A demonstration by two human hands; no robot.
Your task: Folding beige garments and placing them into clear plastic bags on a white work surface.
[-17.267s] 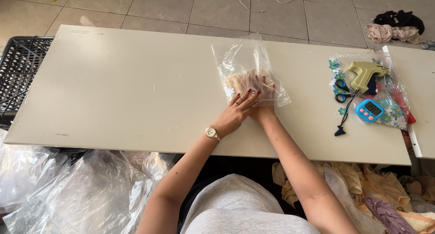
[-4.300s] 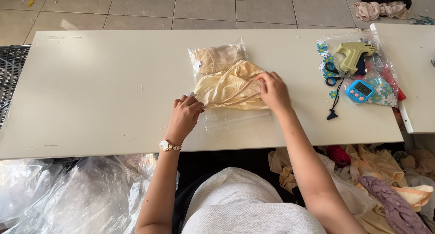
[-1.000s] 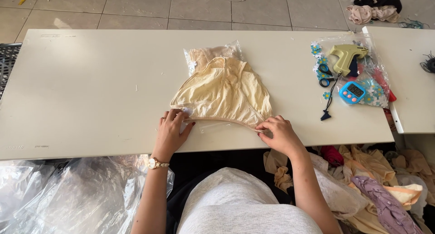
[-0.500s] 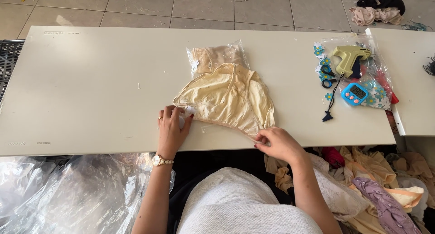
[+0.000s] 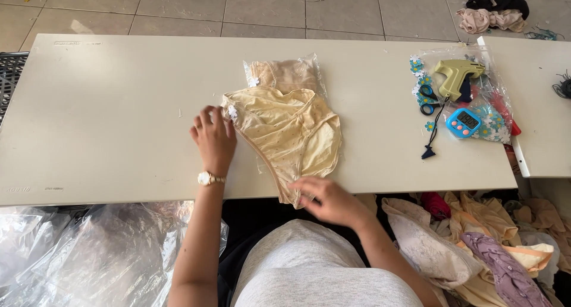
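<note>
— lying flat near the middle of the white worktop (image 5: 107,105), that's a pale yellow cotton brief (image 5: 291,134) with tiny dots, soft and a bit wrinkled, its narrow lower end hanging over the near edge.

— what's under its top end?

— a clear plastic bag (image 5: 285,75), crinkly and shiny, holding a folded beige garment. a small white flower-shaped tag (image 5: 232,112) sits at the brief's left corner, and another on the bag's left side.

— and the hands?

— the left hand (image 5: 213,137), gold wristwatch (image 5: 206,178) on the wrist, rests palm down with fingers spread, fingertips touching the brief's left corner by the tag; it grips nothing. the right hand (image 5: 330,200) is at the near edge, fingers curled loosely at the hanging end; i can't tell whether it's pinching the fabric.

— anything toward the right end?

— another clear bag (image 5: 493,99) with blue-and-white flower tags (image 5: 419,69), an olive tagging gun (image 5: 455,75), blue-handled scissors (image 5: 427,99) and a small blue digital timer (image 5: 464,122) with pink buttons.

— below the worktop?

— loose clear plastic sheeting (image 5: 89,247) under the left side, a heap of cream, pink and purple garments (image 5: 476,241) under the right. a black slatted crate (image 5: 9,81) stands off the left end.
</note>
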